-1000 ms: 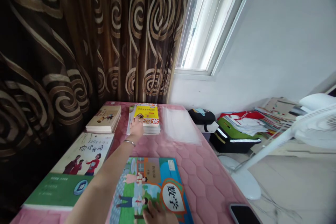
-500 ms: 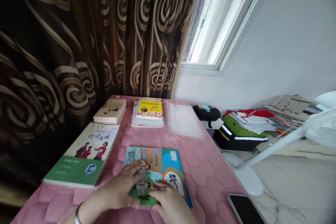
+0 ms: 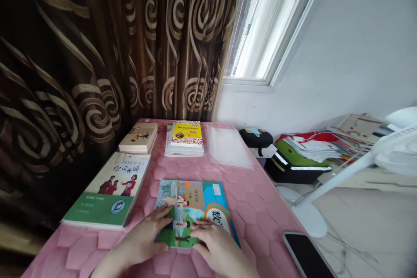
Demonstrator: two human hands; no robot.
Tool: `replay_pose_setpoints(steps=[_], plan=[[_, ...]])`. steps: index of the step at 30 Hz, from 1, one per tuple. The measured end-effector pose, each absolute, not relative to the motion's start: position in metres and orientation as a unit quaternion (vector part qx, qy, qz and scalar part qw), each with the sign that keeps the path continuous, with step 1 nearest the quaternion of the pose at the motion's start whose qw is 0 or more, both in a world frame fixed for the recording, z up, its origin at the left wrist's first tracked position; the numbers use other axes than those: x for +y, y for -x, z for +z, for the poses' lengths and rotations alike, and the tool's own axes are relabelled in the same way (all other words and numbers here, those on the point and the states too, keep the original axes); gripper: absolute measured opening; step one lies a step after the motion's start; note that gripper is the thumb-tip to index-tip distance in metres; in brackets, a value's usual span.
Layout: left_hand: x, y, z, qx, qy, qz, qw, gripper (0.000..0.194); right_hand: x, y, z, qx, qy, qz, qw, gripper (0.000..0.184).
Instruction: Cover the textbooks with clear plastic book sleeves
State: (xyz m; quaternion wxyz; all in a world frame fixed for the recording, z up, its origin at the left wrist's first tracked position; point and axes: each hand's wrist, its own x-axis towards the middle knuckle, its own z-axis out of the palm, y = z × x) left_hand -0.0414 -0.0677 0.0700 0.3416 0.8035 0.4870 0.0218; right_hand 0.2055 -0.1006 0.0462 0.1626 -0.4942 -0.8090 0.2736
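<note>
A colourful maths textbook (image 3: 192,202) lies flat, face up, on the pink quilted table cover (image 3: 176,169) in front of me. My left hand (image 3: 146,234) rests at its left edge, fingers apart, with the fingertips on the cover. On its lower right part lies my right hand (image 3: 216,243), fingers stretched out over the cover picture. Neither hand grips the book. To the left is a larger book (image 3: 107,191) with a white and green cover.
Small beige books (image 3: 138,134) are stacked at the far left, beside a pile topped by a yellow book (image 3: 186,132). Clear plastic sheets (image 3: 228,145) lie to their right. A phone (image 3: 308,254) sits near the right edge; a white fan (image 3: 345,178) stands beyond it.
My left hand has slid left and down from the middle of the textbook to its left edge, uncovering more of the picture. The right hand stays on the cover. The view has shifted slightly.
</note>
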Motion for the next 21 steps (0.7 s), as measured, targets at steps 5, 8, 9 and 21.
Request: replay_pose_setpoints(steps=[5,8,9,21], plan=[[-0.068,0.044,0.07,0.473,-0.818,0.028,0.326,0.062,-0.101,-0.205,0.048,-0.809,0.491,0.273,0.171,0.032],[-0.067,0.047,0.065,0.468,-0.825,0.057,0.313,0.042,-0.102,-0.204,0.049,-0.808,0.494,0.271,0.17,0.031],[-0.066,0.048,0.064,0.468,-0.825,0.073,0.308,0.034,-0.102,-0.204,0.05,-0.809,0.495,0.268,0.17,0.029],[-0.033,0.042,0.041,0.562,-0.567,0.468,0.378,0.034,-0.069,-0.2,0.07,-0.788,0.591,-0.007,0.174,0.026]])
